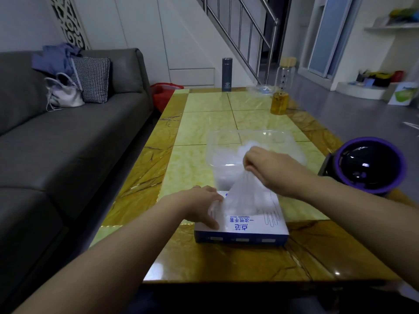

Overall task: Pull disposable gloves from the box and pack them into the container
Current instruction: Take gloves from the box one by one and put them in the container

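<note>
Head view:
- Pinching thin clear glove in right grip, fingers clenching round its upper end.
- Trailing below grip into box slot, glove's long axis running steeply down-left.
- Sitting just beyond and under grip: container, part-filled with crumpled gloves; right grip nearer to it.
- Pressing box onto tabletop with left grip, fingers flat, grasping nothing.
- Bending right wrist downward, forearm reaching in from right.
</note>
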`<state>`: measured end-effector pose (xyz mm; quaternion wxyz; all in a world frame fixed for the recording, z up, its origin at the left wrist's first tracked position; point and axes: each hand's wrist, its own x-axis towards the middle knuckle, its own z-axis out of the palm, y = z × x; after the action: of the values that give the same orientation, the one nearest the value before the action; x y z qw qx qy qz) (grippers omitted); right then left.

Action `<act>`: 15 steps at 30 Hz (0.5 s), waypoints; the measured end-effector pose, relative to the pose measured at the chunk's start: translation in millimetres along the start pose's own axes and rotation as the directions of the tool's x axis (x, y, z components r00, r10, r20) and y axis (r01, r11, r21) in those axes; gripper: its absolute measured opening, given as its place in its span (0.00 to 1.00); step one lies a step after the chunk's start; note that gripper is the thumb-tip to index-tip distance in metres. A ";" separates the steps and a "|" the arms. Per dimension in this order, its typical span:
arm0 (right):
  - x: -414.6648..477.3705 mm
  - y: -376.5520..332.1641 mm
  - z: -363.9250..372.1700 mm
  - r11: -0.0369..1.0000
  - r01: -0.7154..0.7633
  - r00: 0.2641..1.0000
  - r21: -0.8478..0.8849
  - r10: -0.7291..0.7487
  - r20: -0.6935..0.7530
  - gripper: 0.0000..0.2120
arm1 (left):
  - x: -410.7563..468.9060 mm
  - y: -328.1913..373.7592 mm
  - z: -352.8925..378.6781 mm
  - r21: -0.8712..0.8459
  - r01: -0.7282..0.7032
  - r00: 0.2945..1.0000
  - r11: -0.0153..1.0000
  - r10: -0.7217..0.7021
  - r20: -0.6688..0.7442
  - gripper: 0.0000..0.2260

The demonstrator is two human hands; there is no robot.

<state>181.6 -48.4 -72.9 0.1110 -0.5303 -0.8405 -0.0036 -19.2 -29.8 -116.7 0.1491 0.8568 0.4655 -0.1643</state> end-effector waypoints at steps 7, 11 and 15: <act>1.3 6.1 -58.2 0.995 0.070 0.950 0.073 -0.045 -0.309 0.03 | -12.3 -6.6 -12.6 -0.489 -0.063 0.997 0.870 0.034 -0.067 0.33; -5.6 8.5 -61.4 0.994 0.096 0.956 0.054 -0.077 -0.283 0.02 | -42.5 -7.3 -34.1 -0.896 -0.276 0.934 0.347 0.316 -0.165 0.27; -9.5 8.3 -53.4 0.987 0.155 0.951 0.040 -0.138 -0.278 0.02 | -43.8 -7.9 -44.8 -0.968 -0.209 0.922 -0.141 0.302 -0.243 0.48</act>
<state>202.8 -59.8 -23.5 0.2420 -0.4572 -0.8538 -0.0592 -42.0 -40.2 -58.7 0.7695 0.5378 0.2527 0.2340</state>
